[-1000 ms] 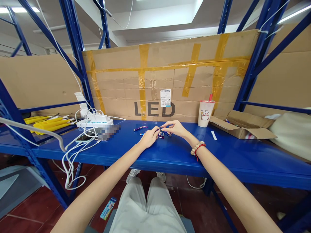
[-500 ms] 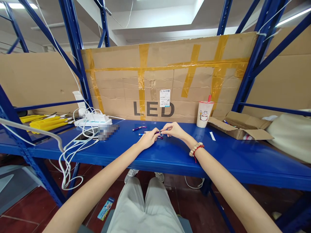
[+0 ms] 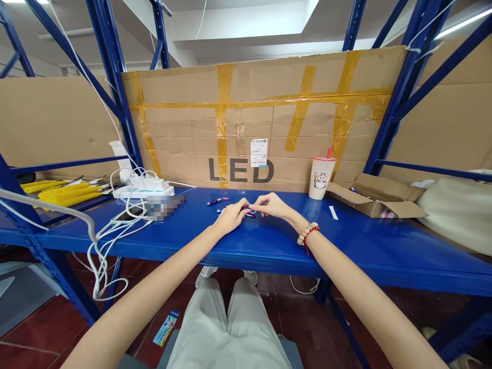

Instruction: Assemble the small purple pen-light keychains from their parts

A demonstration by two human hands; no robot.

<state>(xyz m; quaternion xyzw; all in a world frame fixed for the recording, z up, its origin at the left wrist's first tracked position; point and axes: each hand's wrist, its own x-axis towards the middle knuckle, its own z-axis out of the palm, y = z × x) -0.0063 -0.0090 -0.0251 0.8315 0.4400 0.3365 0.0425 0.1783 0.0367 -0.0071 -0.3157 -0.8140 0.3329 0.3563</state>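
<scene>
Over the middle of the blue shelf, my left hand is closed, its fingertips pinching a slim dark purple pen. My right hand meets it from the right, thumb and forefinger pressed together at the pen's right end; a small shiny ring-like part shows there, too small to make out. Partly hidden beneath my left hand lies another pen, dark purple. A third purple pen rests on the shelf just beyond my left hand, touched by neither hand.
White cables and a power strip lie at left, near yellow-handled tools. A paper cup with red straw, a white paper strip and an open cardboard box stand at right. A large cardboard sheet backs the shelf.
The whole view has shifted slightly. Both hands stay together at the pen, with hardly any visible movement of the fingers.
</scene>
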